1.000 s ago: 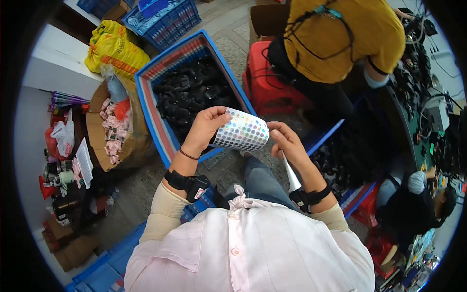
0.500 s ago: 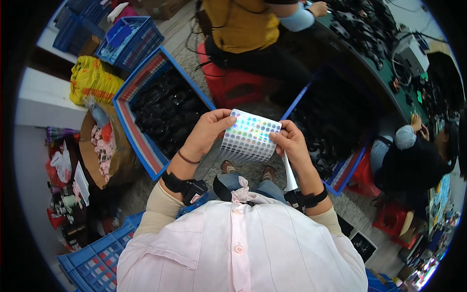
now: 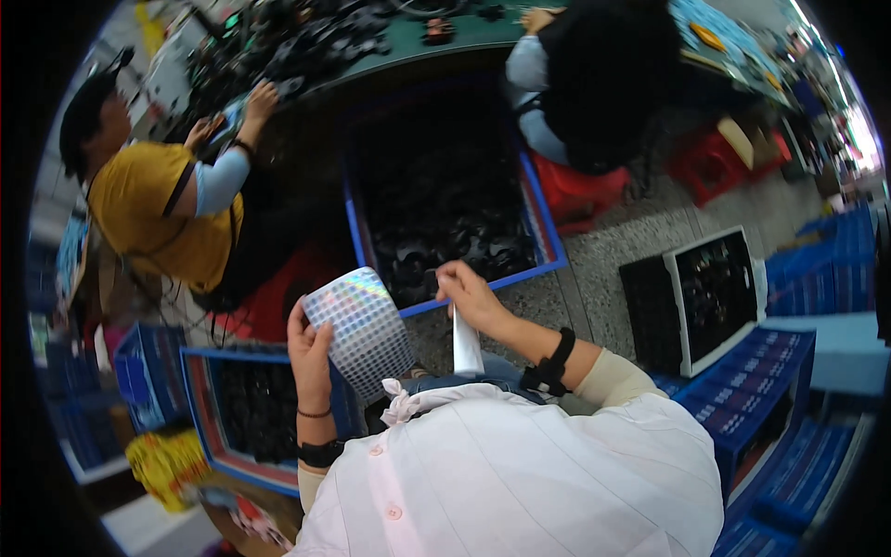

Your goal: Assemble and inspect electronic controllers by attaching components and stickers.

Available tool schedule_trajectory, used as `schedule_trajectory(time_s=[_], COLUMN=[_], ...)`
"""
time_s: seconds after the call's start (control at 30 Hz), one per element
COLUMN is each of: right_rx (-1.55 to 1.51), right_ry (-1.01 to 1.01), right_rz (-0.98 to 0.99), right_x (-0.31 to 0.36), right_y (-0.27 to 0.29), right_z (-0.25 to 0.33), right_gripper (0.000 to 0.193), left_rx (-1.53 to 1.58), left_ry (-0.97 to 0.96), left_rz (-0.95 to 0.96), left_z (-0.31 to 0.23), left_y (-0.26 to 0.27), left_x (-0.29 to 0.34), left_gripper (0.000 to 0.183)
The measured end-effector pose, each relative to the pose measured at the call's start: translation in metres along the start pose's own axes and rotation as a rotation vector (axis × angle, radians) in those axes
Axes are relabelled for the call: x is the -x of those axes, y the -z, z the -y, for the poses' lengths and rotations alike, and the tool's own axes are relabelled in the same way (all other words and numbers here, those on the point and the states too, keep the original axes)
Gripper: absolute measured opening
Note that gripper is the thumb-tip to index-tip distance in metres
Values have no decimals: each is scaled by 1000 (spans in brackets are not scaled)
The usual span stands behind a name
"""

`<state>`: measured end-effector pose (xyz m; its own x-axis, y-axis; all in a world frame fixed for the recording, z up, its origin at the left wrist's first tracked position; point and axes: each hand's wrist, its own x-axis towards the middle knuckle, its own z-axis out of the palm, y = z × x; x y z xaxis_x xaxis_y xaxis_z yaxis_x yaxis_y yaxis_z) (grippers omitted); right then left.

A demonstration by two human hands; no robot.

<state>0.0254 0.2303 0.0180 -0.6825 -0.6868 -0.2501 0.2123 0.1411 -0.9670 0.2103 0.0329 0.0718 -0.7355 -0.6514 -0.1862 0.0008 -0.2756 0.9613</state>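
A curved sheet of small round holographic stickers [image 3: 360, 325] hangs from my left hand [image 3: 312, 357], its thumb and fingers pinching the left edge. My right hand [image 3: 471, 297] is closed in front of a blue crate's near rim, apart from the sheet. From under its fingers a white paper strip [image 3: 466, 348] hangs down toward my lap. A small dark shape shows at the right fingertips; I cannot make out whether it is held or lies behind them.
A blue-rimmed crate [image 3: 455, 299] of black parts stands ahead, another crate [image 3: 200, 408] at left. Co-workers sit at a green bench [image 3: 464, 37], one in a yellow shirt [image 3: 167, 213], one in dark clothing [image 3: 608, 84]. A white-rimmed box [image 3: 759, 278] and blue crates [image 3: 752, 390] stand right.
My view and body have turned to the right. My right hand has let go of the sticker sheet and moved away from it; the left still holds it.
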Motion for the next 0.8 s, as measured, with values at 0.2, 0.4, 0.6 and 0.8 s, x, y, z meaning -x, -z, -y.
schedule_trajectory(time_s=[0.2,0.4,0.6,0.8], right_rx=[73,245,321,628], right_ry=[-184,-36,260,528], right_rz=[168,-220,-468,-636], right_x=[89,112,87,58], right_y=[36,58,49,48], right_z=[-29,-25,43,74], right_gripper=[25,23,21,16], left_rx=[-136,-301,-601,-547], left_ry=[-64,-69,-242,-179], left_rz=[45,288,673,782], left_z=[1,32,32,0], left_y=[-9,-25,-93,-166], left_x=[-7,-23,-18,-5], left_gripper=[66,41,23,21])
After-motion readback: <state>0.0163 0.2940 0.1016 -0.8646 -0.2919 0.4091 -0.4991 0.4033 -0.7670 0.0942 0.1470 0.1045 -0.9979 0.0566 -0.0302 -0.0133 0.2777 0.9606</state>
